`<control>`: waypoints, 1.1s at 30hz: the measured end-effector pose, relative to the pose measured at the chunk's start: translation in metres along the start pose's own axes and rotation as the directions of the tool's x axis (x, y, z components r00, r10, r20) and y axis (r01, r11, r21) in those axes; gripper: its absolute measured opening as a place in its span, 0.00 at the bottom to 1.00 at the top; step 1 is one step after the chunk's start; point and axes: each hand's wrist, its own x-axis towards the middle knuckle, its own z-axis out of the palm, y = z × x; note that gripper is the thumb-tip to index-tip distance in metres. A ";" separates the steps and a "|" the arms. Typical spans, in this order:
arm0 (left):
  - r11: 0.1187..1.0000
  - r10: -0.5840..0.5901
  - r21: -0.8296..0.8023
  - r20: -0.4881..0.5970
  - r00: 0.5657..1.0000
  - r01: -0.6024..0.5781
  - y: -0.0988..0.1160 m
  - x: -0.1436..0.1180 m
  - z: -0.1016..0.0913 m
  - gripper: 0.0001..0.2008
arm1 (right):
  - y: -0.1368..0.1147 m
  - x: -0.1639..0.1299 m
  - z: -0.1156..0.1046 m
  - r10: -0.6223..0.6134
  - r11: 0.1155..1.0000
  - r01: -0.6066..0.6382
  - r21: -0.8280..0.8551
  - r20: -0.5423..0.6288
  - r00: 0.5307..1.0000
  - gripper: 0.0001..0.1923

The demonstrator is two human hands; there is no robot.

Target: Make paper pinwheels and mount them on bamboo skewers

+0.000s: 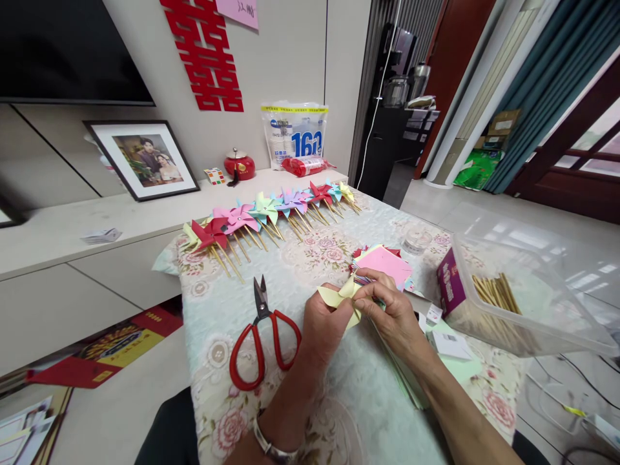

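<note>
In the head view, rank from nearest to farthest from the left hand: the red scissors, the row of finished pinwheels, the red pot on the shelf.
From the left hand:
1. Red scissors, on the tablecloth just to its left.
2. Row of finished pinwheels, along the table's far edge.
3. Red pot, on the shelf by the wall.

A beige wall (290, 58) bears a red cutout (206, 55) above a low cabinet (72, 245); teal curtains (542, 97) hang right.
</note>
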 end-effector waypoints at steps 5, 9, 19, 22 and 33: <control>0.999 0.038 0.025 0.001 0.999 -0.038 0.000 -0.001 0.000 0.10 | 0.001 0.000 0.001 0.021 0.999 -0.021 0.033 0.002 1.000 0.09; 0.996 0.058 0.066 0.000 0.998 -0.057 -0.001 -0.001 0.001 0.09 | 0.001 -0.001 0.001 0.029 0.999 -0.029 0.036 0.003 1.000 0.09; 0.985 0.086 0.153 -0.006 0.996 -0.084 -0.005 -0.002 0.000 0.08 | 0.001 -0.001 0.002 0.070 0.995 -0.069 0.078 -0.007 0.998 0.09; 0.980 0.096 0.179 -0.009 0.995 -0.093 -0.005 -0.002 0.000 0.08 | -0.001 -0.002 0.003 0.082 0.992 -0.080 0.096 -0.017 0.997 0.09; 0.999 -0.049 -0.011 0.028 0.998 0.050 -0.004 -0.001 0.001 0.10 | 0.006 -0.002 0.009 0.259 0.909 -0.231 0.348 -0.038 0.965 0.34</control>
